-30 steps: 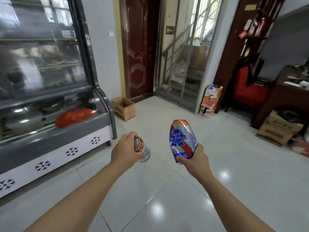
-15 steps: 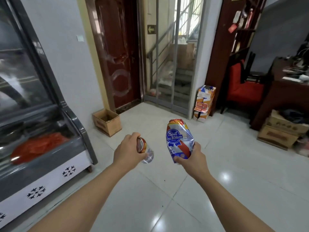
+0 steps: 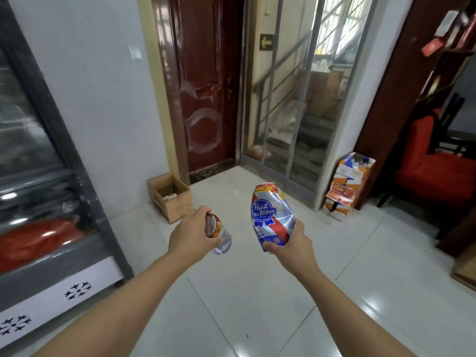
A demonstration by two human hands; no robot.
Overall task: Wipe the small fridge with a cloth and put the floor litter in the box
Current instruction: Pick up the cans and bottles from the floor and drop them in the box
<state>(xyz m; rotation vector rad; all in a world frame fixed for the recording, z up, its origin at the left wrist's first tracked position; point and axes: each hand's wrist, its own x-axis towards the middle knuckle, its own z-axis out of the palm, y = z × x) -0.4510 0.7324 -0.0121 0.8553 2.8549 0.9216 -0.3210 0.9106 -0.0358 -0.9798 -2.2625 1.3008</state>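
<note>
I read this as a small shop's front room: a glass-fronted display fridge [image 3: 51, 202] stands left of the red door [image 3: 203, 94], stacked printed cartons [image 3: 347, 186] to its right.

Blue-red-silver can [image 3: 272, 217]; brown box [image 3: 172, 196]; white tiled floor [image 3: 252, 305] (glossy); dark-red door [image 3: 203, 86].

A crushed can [image 3: 272, 219] printed "Pabst Blue Ribbon", in silver, blue and red, stands roughly upright at centre, held at its lower end, its gold-rimmed top pointing far. Left of it and apart, a second crumpled can [image 3: 215, 232] lies tilted, its reddish-gold top facing right, its silver body pointing down. Farther off on the floor to the left, an open brown cardboard box [image 3: 170, 196] sits against the wall beside the glass-fronted fridge [image 3: 49, 207], pale scraps inside.
</note>
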